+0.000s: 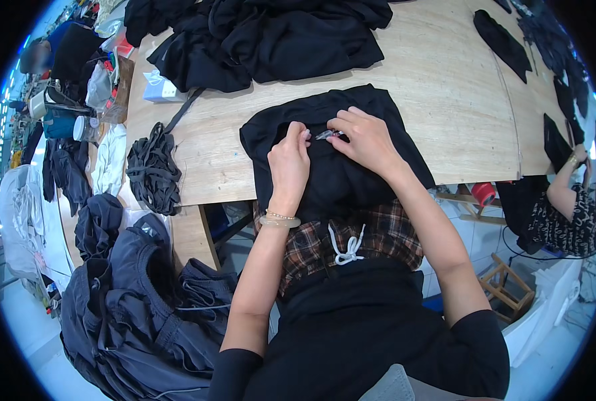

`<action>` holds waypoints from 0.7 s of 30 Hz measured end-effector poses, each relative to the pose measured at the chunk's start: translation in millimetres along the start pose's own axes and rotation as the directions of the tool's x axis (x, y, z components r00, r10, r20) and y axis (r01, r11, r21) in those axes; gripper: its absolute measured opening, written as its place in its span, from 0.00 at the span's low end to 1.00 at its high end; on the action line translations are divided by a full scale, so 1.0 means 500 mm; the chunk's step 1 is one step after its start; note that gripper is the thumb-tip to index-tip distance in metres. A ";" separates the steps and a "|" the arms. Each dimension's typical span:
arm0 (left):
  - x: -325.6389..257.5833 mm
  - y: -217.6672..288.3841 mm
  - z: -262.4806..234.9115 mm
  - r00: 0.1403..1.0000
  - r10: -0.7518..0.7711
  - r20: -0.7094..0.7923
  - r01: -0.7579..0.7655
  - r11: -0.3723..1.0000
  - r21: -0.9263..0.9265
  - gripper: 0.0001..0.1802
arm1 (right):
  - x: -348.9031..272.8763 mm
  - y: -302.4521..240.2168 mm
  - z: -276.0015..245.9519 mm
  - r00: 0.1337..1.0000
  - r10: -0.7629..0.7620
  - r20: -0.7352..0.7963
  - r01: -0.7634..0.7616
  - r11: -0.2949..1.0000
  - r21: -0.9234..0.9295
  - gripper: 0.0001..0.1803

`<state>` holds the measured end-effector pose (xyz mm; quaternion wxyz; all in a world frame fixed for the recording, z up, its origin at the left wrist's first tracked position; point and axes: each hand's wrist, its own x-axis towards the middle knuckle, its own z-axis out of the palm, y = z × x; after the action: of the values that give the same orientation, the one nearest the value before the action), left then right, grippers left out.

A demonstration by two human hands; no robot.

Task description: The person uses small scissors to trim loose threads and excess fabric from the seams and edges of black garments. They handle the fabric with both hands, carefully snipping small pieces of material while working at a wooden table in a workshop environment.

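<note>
Holding a small metal tool (pixel 324 134) in the right hand (pixel 363 137), tip toward nine o'clock; exact kind unclear. Pinching the fingertips of the left hand (pixel 288 155) together just beside that tip; cannot tell whether on cloth or thread. Having both over a black garment (pixel 338 177), spread across the near edge of the table (pixel 445 127) toward six o'clock. Farther out, seeing a dark pile (pixel 278 43) between eleven and twelve, a black piece (pixel 502 43) at two, a grey garment heap (pixel 132 327) between seven and eight, a bundle of dark strips (pixel 154 170) between eight and nine, a tissue box (pixel 164 90) between nine and ten.
</note>
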<state>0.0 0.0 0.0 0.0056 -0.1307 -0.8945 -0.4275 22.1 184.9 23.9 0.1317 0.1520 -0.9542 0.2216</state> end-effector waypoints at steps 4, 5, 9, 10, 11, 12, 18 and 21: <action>0.000 -0.001 0.004 1.000 -0.025 -0.012 0.025 0.999 -0.046 0.07 | 0.002 -0.001 -0.002 1.000 -0.024 0.003 0.024 1.000 -0.004 0.11; 0.000 -0.003 0.005 0.999 -0.035 -0.015 0.034 0.998 -0.059 0.07 | 0.003 -0.002 -0.002 0.999 -0.038 -0.001 0.038 0.999 -0.005 0.11; 0.000 -0.003 0.006 0.999 -0.042 -0.019 0.040 0.995 -0.091 0.07 | 0.003 -0.002 0.008 0.998 -0.060 -0.010 0.060 0.998 -0.006 0.11; 0.000 -0.003 0.005 0.999 -0.049 -0.017 0.047 0.994 -0.103 0.08 | 0.004 -0.002 0.008 0.998 -0.056 -0.002 0.056 0.998 -0.006 0.11; 0.000 -0.002 0.004 0.998 -0.055 -0.015 0.053 0.992 -0.115 0.08 | 0.004 -0.002 0.007 0.999 -0.052 0.006 0.052 0.999 -0.005 0.11; 0.000 0.001 0.002 0.994 -0.104 -0.024 0.098 0.977 -0.188 0.09 | 0.004 -0.002 0.006 0.999 0.034 -0.034 -0.030 0.995 0.094 0.10; -0.025 0.021 0.004 0.971 -0.133 -0.198 0.020 0.873 -0.487 0.08 | -0.012 0.030 -0.018 0.812 0.583 0.040 -0.321 0.388 0.864 0.10; -0.023 0.039 0.010 0.981 0.108 -0.160 -0.134 0.978 -0.158 0.07 | -0.023 0.025 -0.036 0.737 0.652 0.177 -0.419 0.236 0.877 0.10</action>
<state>16.3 12.8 10.2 0.0881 -0.1525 -0.8426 -0.5089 31.7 206.5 31.0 0.0565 -0.1681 -0.6657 0.7248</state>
